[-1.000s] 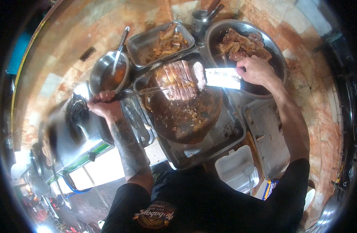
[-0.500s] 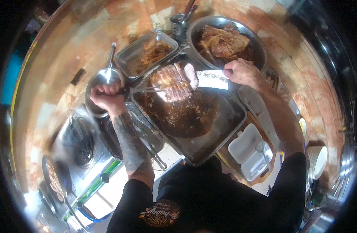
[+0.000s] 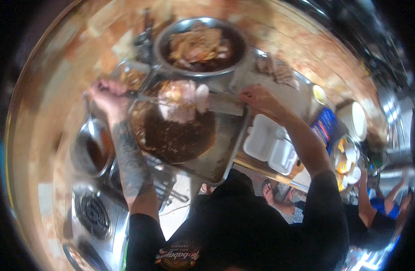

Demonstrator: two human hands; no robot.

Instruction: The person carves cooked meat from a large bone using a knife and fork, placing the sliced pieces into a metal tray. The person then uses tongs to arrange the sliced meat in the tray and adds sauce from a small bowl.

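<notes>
A slab of cooked meat (image 3: 178, 101) sits at the far edge of a round, dark, sauce-smeared chopping board (image 3: 171, 137). My left hand (image 3: 105, 97) grips a long metal fork (image 3: 142, 97) that reaches into the meat from the left. My right hand (image 3: 257, 97) holds a cleaver (image 3: 223, 105), its broad blade flat against the meat's right end. The board rests in a metal tray (image 3: 227, 156). The frame is blurred, so I cannot tell whether the meat is lifted off the board.
A large metal bowl of cooked meat (image 3: 198, 45) stands behind the board. A pot of dark sauce (image 3: 92, 149) and a gas burner (image 3: 92, 212) are at left. A white foam box (image 3: 266, 144), a blue packet (image 3: 325, 128) and stacked plates (image 3: 354, 119) are at right; another person (image 3: 388, 207) stands lower right.
My head has swung, sliding board and bowl toward the left and top of the view and bringing the right-hand counter into sight. Both hands keep their grips at the meat.
</notes>
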